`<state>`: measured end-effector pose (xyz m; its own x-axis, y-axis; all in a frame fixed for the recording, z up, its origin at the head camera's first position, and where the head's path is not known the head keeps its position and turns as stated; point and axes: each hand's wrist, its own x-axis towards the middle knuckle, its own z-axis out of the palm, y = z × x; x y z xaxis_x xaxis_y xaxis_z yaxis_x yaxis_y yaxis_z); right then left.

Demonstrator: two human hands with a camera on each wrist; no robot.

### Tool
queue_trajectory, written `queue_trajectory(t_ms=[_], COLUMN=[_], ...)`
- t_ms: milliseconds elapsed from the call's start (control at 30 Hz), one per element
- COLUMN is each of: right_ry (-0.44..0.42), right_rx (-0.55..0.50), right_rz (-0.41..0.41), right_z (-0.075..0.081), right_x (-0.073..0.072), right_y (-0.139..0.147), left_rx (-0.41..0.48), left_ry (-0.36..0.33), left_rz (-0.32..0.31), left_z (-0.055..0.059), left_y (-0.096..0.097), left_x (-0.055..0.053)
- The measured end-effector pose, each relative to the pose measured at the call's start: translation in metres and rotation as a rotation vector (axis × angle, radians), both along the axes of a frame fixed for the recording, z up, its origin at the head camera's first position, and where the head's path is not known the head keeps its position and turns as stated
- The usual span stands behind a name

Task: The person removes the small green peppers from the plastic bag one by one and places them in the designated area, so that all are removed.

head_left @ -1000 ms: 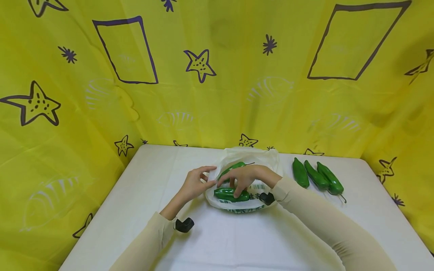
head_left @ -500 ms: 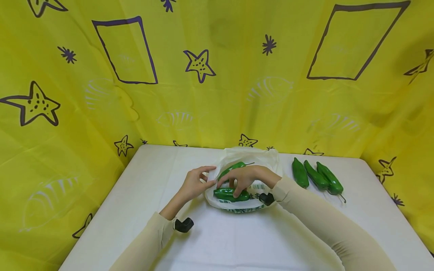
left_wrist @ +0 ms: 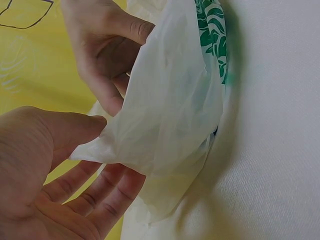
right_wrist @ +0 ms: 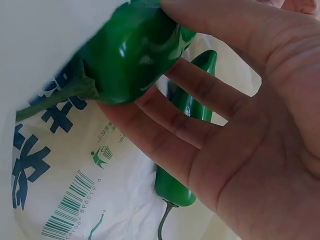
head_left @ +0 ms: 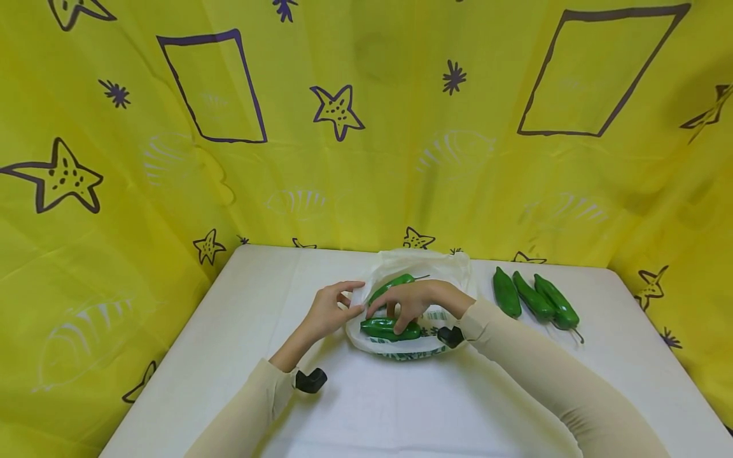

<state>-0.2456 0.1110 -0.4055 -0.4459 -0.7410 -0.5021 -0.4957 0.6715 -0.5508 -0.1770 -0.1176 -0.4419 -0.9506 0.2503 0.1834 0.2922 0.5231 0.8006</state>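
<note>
A white plastic bag [head_left: 446, 267] with green print lies on the table, its mouth spread. My left hand [head_left: 329, 312] holds the bag's left edge; in the left wrist view its thumb and fingers [left_wrist: 82, 197] are on either side of the plastic. Inside the bag, my right hand [head_left: 415, 299] grips a green pepper [head_left: 378, 327] lying sideways near the front. The right wrist view shows thumb and fingers round this pepper [right_wrist: 130, 55], stem toward lower left. Behind it in the bag rests another green pepper [head_left: 395, 282], partly covered by the right hand.
Three green peppers [head_left: 534, 297] lie side by side on the white table [head_left: 275, 273], right of the bag. Yellow patterned curtain [head_left: 389, 172] hangs behind the table and along both sides. Each wrist wears a black camera mount [head_left: 311, 380].
</note>
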Motion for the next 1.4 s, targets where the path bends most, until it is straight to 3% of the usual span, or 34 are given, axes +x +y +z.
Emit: queue_trajectory(t_ms=[267,533,800,1400], right_ry=[0.086,0.058,0.121,0.164], right_rx=[0.029,-0.021,-0.065,-0.096], right_rz=[0.046,0.04,0.07,0.064], right_z=[0.006,0.015,0.02,0.044], right_x=[0.0,-0.003,-0.006,-0.006], right_y=[0.0,0.003,0.008,0.019], left_rx=[-0.009,-0.017,-0.001,-0.006], left_ry=[-0.014,0.002,0.014,-0.006], left_rz=[0.005,0.006,0.002,0.023], left_z=[0.001,0.0,0.001,0.002], left_y=[0.0,0.0,-0.001,-0.002], left_x=[0.0,-0.001,0.0,0.002])
